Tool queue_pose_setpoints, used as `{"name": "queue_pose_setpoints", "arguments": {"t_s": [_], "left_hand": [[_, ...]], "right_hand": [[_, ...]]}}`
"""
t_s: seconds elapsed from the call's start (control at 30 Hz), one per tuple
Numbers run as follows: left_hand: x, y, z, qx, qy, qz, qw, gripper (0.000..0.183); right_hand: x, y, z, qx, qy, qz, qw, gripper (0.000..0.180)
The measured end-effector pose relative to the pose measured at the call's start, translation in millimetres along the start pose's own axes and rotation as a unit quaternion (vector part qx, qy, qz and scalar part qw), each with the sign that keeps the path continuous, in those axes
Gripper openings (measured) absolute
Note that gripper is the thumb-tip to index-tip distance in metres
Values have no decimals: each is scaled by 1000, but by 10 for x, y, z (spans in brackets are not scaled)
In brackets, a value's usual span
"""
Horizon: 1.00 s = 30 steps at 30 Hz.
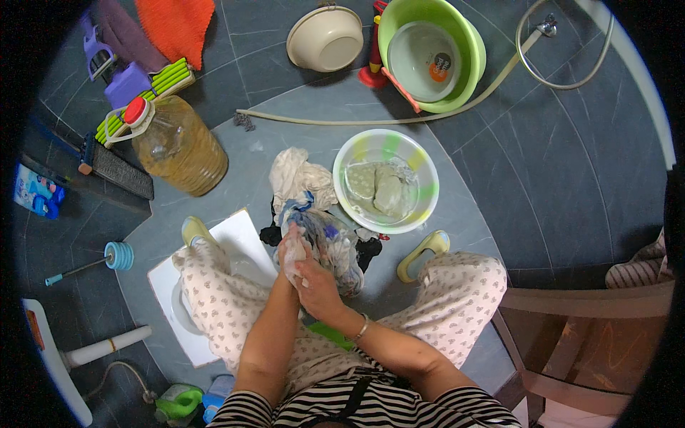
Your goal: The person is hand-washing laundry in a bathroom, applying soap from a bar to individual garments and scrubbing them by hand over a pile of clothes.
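My left hand (292, 249) and my right hand (317, 283) are pressed together, wet and covered in whitish suds, over a heap of wet laundry (342, 249) on the tiled floor. Both grip a small whitish, soapy piece between them; whether it is cloth or only lather I cannot tell. Blue, grey and black pieces make up the heap, and a cream-coloured cloth (299, 176) lies crumpled at its far end. Beside it to the right stands a white plastic basin with green and yellow patches (431, 182), holding greenish-grey cloth (389, 190) in water.
A squat toilet (243, 235) lies at my left leg. Farther left stands a large plastic jug of brownish liquid (182, 150). A hose (342, 122) runs across the floor beyond the basin. Green (473, 59) and beige basins (325, 40) lean by the far wall.
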<state>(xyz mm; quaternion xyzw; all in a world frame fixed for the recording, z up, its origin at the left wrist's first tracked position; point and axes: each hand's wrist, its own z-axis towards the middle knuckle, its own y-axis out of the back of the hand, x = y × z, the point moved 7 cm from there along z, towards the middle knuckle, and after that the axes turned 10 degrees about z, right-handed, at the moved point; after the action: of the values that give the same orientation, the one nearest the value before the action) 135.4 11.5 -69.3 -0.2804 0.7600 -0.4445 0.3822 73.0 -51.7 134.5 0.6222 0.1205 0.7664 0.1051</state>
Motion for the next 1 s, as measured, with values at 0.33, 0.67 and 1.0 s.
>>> {"name": "queue_pose_setpoints", "arguments": {"t_s": [0.33,0.67,1.0], "left_hand": [[-166,-520,-317,-328,-73,234,912,30],[-44,-802,-399,-310,-51,184,931,31],[313,-992,-500,-234,-6,115,965,29]], "right_hand": [[-184,80,84,-32,-16,-84,996,17],[-554,176,109,-66,-43,-134,988,17],[-986,482,308,-120,-170,-96,973,31]]}}
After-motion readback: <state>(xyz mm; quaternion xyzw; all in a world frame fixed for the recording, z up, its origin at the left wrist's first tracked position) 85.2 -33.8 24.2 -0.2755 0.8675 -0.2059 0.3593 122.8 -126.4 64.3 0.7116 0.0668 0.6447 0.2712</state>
